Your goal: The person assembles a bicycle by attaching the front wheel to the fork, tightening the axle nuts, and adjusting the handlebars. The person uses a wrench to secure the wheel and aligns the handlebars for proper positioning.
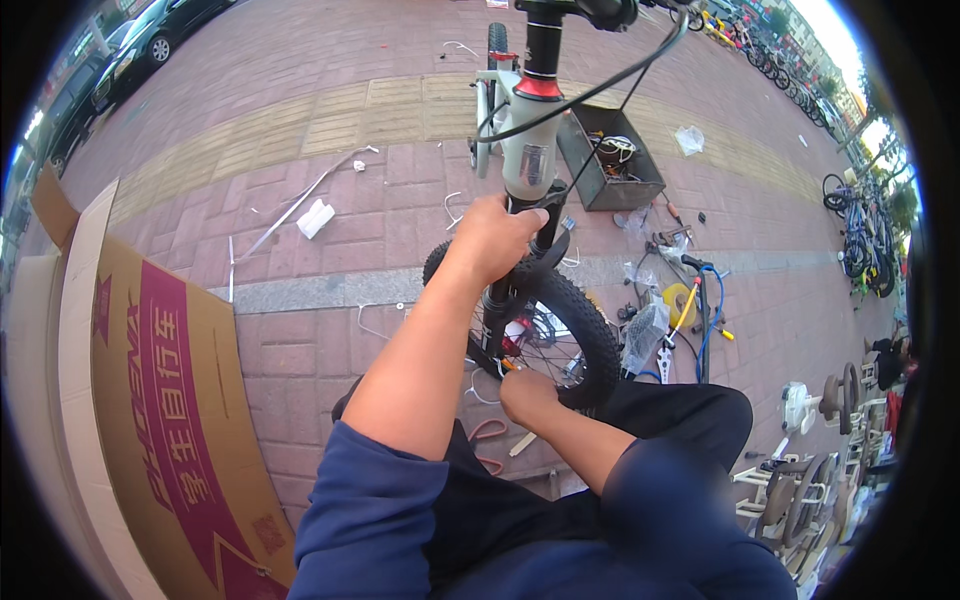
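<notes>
A white bicycle frame (530, 150) with a red ring below its black stem stands upright in front of me. My left hand (500, 238) is closed around the top of the black front fork (548, 232), under the head tube. Below it, between my legs, is the front wheel with its knobby black tyre (592, 335). My right hand (528, 397) is low at the wheel's near side, by the fork's lower end. Its fingers are curled together beside a small orange piece (506, 366); what they grip is hidden.
A grey metal toolbox (640, 188) with cables lies beyond the wheel. To the right are a pump's blue hose (718, 310), a yellow tape roll (680, 303) and a wrench (665, 362). Red-handled scissors (488, 430) lie near my legs. A large cardboard box (170, 400) stands left.
</notes>
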{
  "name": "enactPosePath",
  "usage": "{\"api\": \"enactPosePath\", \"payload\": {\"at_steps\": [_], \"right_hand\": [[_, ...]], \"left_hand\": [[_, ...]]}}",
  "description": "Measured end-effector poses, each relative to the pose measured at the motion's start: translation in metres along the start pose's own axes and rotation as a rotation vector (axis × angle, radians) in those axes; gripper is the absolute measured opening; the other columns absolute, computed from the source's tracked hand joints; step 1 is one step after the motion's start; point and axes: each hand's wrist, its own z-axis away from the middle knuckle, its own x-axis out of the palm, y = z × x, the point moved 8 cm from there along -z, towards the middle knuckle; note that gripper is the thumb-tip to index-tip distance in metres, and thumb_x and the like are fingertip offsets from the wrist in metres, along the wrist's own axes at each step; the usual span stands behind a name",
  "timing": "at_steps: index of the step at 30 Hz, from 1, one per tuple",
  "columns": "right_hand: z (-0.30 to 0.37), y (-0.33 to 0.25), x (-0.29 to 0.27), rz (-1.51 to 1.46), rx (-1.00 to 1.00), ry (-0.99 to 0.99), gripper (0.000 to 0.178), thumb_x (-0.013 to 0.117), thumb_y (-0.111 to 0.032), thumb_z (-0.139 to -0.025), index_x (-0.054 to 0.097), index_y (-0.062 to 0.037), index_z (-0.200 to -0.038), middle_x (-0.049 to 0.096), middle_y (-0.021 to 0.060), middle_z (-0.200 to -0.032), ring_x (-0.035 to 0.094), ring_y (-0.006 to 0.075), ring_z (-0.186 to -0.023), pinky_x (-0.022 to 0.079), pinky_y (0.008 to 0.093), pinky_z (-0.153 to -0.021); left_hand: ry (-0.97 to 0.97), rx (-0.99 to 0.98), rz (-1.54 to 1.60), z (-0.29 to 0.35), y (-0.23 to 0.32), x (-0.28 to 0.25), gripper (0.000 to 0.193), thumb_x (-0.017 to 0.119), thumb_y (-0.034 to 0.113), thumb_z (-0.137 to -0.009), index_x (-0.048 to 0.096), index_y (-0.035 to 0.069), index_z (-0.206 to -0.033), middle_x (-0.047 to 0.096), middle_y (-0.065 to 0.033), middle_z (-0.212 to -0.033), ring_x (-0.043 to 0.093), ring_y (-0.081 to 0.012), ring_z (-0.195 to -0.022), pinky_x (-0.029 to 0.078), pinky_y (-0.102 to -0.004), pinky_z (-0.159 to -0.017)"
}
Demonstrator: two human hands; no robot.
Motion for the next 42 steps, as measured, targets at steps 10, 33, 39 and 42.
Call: {"api": "enactPosePath", "payload": {"at_steps": [10,33,39,42], "right_hand": [[-0.101,-0.003,0.132,-1.156,0.381,0.142,0.042,0.055,-0.044,-0.104,0.068,-0.0057,-0.115,0.072,0.0248,-0.106,0.073,0.0396,-0.098,0.057,0.0510,-0.081],[-0.029,0.032,0.054,-0.696,-0.009,-0.138,0.024,0.057,-0.013,-0.089,0.075,0.0020,-0.097,0.072,0.0215,-0.096,0.071,0.0376,-0.087,0.058,0.0506,-0.076],[-0.025,0.022,0.068,-0.490,0.032,0.191,0.032,0.050,-0.023,-0.097,0.072,-0.0027,-0.109,0.073,0.0273,-0.111,0.071,0.0444,-0.107,0.055,0.0566,-0.091],[-0.036,0.019,0.081,-0.533,0.076,0.104,0.035,0.052,-0.027,-0.098,0.071,-0.0040,-0.116,0.073,0.0272,-0.113,0.070,0.0434,-0.110,0.055,0.0563,-0.093]], "left_hand": [[0.010,0.007,-0.189,0.005,0.018,0.002,0.032,0.072,0.027,-0.088,0.071,-0.004,-0.098,0.068,-0.0079,-0.074,0.064,-0.0180,-0.063,0.053,-0.0375,-0.063],[0.032,0.004,-0.122,0.004,0.015,-0.004,0.022,0.073,0.022,-0.092,0.066,0.002,-0.087,0.061,-0.0024,-0.071,0.059,-0.0132,-0.060,0.047,-0.0291,-0.060],[0.101,0.000,-0.092,0.007,0.015,-0.013,0.019,0.072,0.019,-0.092,0.063,0.003,-0.085,0.060,-0.0027,-0.071,0.058,-0.0127,-0.058,0.047,-0.0277,-0.059],[0.120,0.005,-0.106,0.008,0.015,-0.008,0.019,0.071,0.019,-0.090,0.064,0.001,-0.086,0.059,-0.0013,-0.068,0.056,-0.0116,-0.058,0.043,-0.0290,-0.057]]}}
